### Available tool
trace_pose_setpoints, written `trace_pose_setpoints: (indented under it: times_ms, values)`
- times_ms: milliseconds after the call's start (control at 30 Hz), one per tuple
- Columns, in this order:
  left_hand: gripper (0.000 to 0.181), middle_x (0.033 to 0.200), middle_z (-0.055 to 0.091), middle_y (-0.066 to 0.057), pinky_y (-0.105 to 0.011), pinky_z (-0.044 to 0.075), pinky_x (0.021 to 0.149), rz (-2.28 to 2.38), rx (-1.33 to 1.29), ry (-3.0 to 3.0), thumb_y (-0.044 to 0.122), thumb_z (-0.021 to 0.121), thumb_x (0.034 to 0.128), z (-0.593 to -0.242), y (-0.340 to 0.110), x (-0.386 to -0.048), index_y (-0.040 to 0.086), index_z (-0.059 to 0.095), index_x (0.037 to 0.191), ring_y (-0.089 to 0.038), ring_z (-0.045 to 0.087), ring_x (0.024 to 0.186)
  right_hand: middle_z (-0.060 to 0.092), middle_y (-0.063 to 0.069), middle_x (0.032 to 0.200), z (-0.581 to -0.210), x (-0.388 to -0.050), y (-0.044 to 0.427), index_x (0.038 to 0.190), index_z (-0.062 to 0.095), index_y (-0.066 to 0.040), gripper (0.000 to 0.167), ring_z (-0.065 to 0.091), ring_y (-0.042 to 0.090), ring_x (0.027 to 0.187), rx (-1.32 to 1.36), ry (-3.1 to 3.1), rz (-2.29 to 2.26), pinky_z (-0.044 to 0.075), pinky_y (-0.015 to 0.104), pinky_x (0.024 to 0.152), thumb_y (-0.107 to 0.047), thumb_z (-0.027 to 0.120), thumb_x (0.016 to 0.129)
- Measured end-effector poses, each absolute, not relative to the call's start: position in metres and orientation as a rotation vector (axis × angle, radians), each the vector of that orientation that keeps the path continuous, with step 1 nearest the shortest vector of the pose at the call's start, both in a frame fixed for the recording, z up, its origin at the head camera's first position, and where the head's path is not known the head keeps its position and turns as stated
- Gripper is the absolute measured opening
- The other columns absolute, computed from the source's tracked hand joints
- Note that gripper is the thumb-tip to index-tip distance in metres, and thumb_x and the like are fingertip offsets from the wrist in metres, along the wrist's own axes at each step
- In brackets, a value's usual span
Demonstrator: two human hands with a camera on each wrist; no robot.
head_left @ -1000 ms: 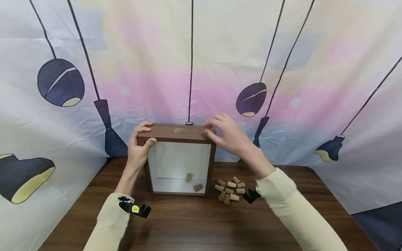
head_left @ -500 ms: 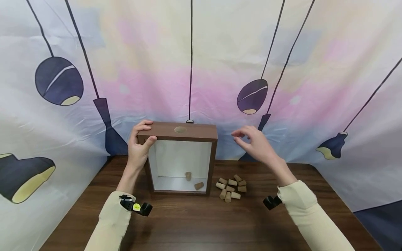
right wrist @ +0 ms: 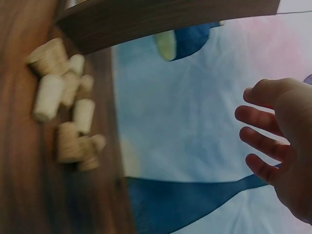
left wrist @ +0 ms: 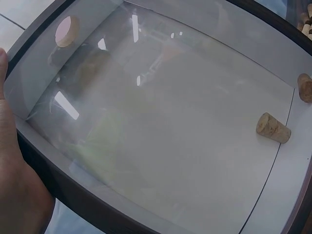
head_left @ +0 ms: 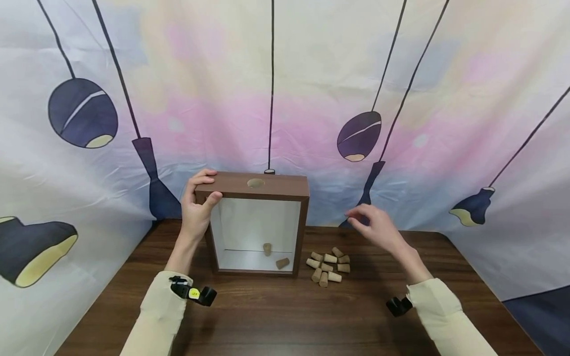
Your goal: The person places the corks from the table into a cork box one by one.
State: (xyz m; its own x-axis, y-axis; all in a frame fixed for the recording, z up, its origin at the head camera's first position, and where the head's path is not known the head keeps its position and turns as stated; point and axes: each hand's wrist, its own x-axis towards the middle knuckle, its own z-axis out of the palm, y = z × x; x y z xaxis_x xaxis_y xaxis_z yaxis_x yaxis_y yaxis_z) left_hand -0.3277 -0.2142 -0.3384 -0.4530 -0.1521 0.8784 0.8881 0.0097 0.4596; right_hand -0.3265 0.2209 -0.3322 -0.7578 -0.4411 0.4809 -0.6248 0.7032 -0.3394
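A brown wooden frame box [head_left: 249,190] with a clear front and a round hole in its top stands upright on the table. My left hand [head_left: 196,210] grips its top left corner, thumb in front and fingers over the top. Inside, two corks lie low down: one cork [head_left: 267,249] by the back panel, the other cork [head_left: 282,263] near the right side. To the right of the box hovers my right hand [head_left: 378,227], empty, fingers loosely bent, above and right of a pile of corks [head_left: 326,267]. The right wrist view also shows this hand [right wrist: 278,141] holding nothing.
The dark wooden table [head_left: 267,316] carries the box and the loose corks. Behind it hangs a printed cloth [head_left: 311,99] with lamp shapes, close behind the box, with more cloth at both sides.
My right hand has moved from the box's top right corner out to the right and down. My left hand keeps its grip, and the two corks inside lie about where they were.
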Motion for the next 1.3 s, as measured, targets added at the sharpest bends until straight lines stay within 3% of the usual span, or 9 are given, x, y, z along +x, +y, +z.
trace_pose_setpoints:
  times_ms: [367, 567, 767, 1033, 1300]
  values:
    - [0.063, 0.129, 0.06, -0.006, -0.033, 0.03, 0.113, -1.565, -0.794, -1.442, 0.038, 0.078, 0.0843, -0.337, -0.213, -0.327, -0.013, 0.054, 0.113, -0.026, 0.048, 0.131, 0.069, -0.003, 0.101, -0.385, -0.324, 0.238, 0.109, 0.072, -0.015, 0.014, 0.063, 0.012, 0.09, 0.842, -2.647, 0.763, 0.054, 0.039, 0.078, -0.017, 0.067, 0.096]
    - [0.06, 0.129, 0.061, -0.007, -0.033, 0.03, 0.113, -1.576, -0.804, -1.437, 0.035, 0.078, 0.0849, -0.337, -0.214, -0.326, -0.013, 0.055, 0.112, -0.027, 0.048, 0.131, 0.069, -0.003, 0.102, -0.408, -0.323, 0.243, 0.11, 0.072, -0.011, 0.015, 0.064, 0.013, 0.092, 0.838, -2.703, 0.825, 0.055, 0.04, 0.079, -0.013, 0.067, 0.095]
    - [0.059, 0.129, 0.06, -0.008, -0.031, 0.032, 0.111, -1.595, -0.808, -1.422, 0.033, 0.078, 0.0849, -0.338, -0.214, -0.327, -0.013, 0.054, 0.113, -0.028, 0.047, 0.132, 0.068, -0.005, 0.099, -0.427, -0.319, 0.246, 0.106, 0.072, -0.012, 0.013, 0.063, 0.011, 0.089, 0.864, -2.744, 0.793, 0.053, 0.033, 0.076, -0.013, 0.069, 0.093]
    - [0.056, 0.13, 0.059, -0.009, -0.031, 0.032, 0.111, -1.596, -0.811, -1.435, 0.032, 0.078, 0.0864, -0.339, -0.213, -0.326, -0.012, 0.055, 0.113, -0.028, 0.046, 0.132, 0.069, -0.007, 0.103, -0.442, -0.314, 0.251, 0.107, 0.073, -0.018, 0.014, 0.064, 0.013, 0.093, 0.881, -2.783, 0.767, 0.053, 0.036, 0.081, -0.016, 0.07, 0.093]
    - [0.054, 0.13, 0.059, -0.009, -0.032, 0.032, 0.111, -1.604, -0.812, -1.429, 0.03, 0.078, 0.0865, -0.339, -0.213, -0.326, -0.011, 0.056, 0.113, -0.027, 0.046, 0.132, 0.069, -0.004, 0.101, -0.445, -0.315, 0.251, 0.107, 0.072, -0.015, 0.017, 0.063, 0.011, 0.087, 0.857, -2.833, 0.744, 0.053, 0.031, 0.075, -0.017, 0.073, 0.09]
